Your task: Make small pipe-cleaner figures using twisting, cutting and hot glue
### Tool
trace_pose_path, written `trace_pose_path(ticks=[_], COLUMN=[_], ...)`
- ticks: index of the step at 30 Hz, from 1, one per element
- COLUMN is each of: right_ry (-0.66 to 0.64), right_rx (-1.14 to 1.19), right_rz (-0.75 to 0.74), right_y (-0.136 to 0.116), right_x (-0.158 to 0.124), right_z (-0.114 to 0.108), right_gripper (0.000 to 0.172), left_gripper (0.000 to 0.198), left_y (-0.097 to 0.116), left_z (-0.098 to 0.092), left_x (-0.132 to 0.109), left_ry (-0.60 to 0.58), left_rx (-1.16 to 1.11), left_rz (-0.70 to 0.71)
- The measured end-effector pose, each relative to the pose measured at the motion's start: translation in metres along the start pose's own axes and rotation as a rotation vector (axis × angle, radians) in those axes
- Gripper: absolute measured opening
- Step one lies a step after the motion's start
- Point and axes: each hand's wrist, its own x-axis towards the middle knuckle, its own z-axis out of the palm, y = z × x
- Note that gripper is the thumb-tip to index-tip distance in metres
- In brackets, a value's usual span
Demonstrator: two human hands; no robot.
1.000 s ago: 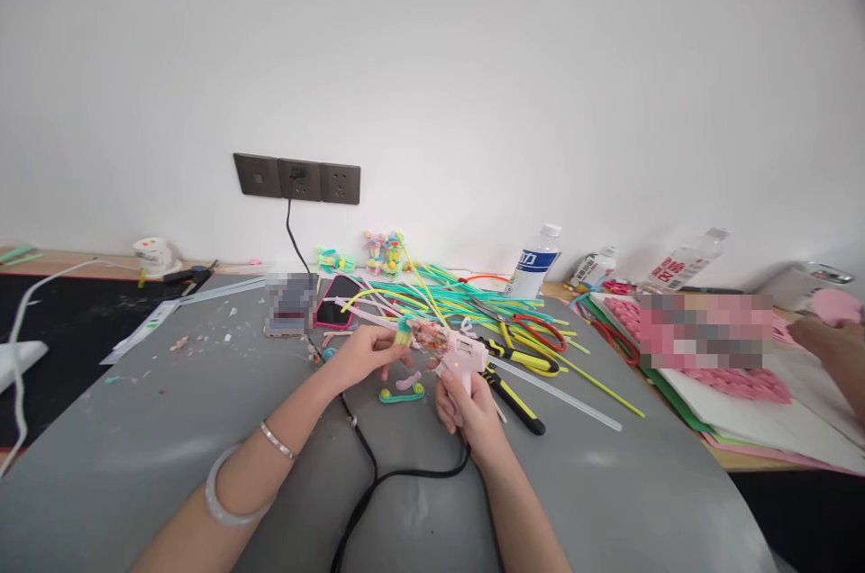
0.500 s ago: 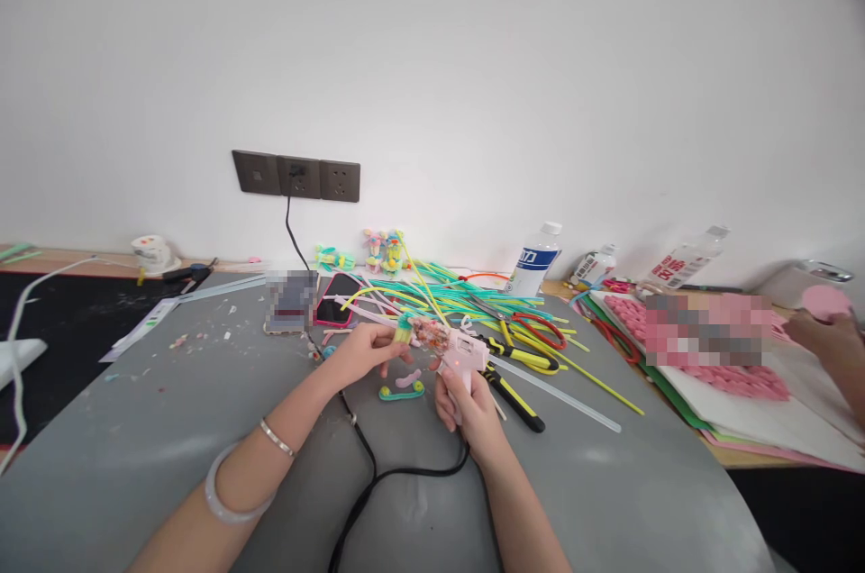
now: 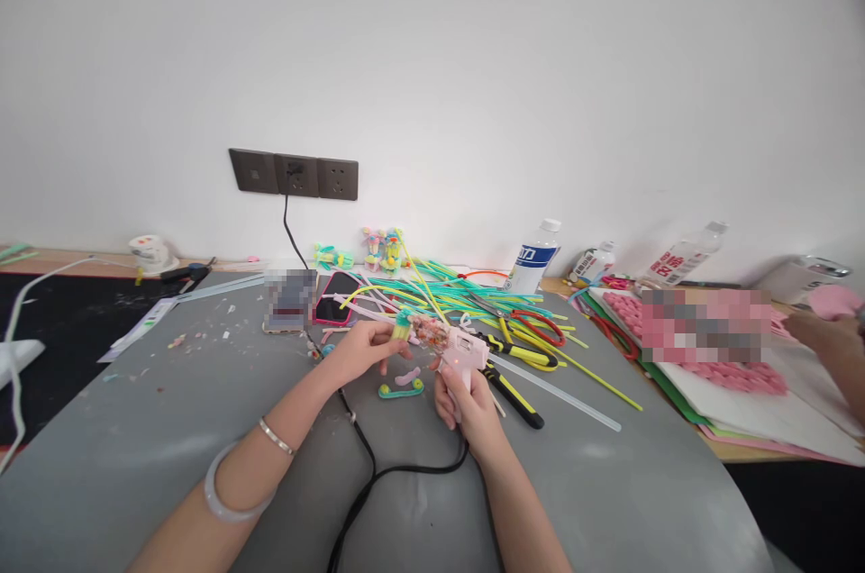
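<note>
My right hand (image 3: 466, 402) is closed round the handle of a pale pink glue gun (image 3: 465, 350), whose nozzle end points left. A clear glue stick (image 3: 554, 390) sticks out behind it. My left hand (image 3: 368, 351) pinches a small yellow and teal fuzzy piece (image 3: 401, 328) at the nozzle's end; the exact contact is hidden. On the grey table (image 3: 270, 429), just below my hands, lie a teal strip with yellow curled ends (image 3: 401, 390) and a short lilac piece (image 3: 408, 376).
Behind my hands are fuzzy sticks (image 3: 432, 291), scissors (image 3: 537, 327), pliers (image 3: 514, 397), two phones and a bottle (image 3: 533, 259). A black cable (image 3: 365, 447) crosses the table. At the far right, another person's hand (image 3: 821, 343) is near pink braided material (image 3: 750, 375).
My hands and the glue gun have hardly moved. The other person's hand at the far right has shifted slightly. The whole view has shifted a little.
</note>
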Motion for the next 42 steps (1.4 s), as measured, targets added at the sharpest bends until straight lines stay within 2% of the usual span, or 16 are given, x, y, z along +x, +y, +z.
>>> trace_pose_path(ticks=[13,42], right_ry=[-0.001,0.024], right_rx=[-0.004,0.010], right_rz=[0.004,0.002], right_y=[-0.0018,-0.0005], right_x=[-0.0016,-0.0014], right_z=[0.0002,-0.0004], right_gripper=[0.048,0.047], left_gripper=[0.046,0.042], left_y=[0.0008,0.0045], left_z=[-0.0001,-0.0009], left_x=[-0.0003,-0.0010], left_ry=[0.012,0.017], left_rx=[0.004,-0.006], left_rz=[-0.003,-0.015])
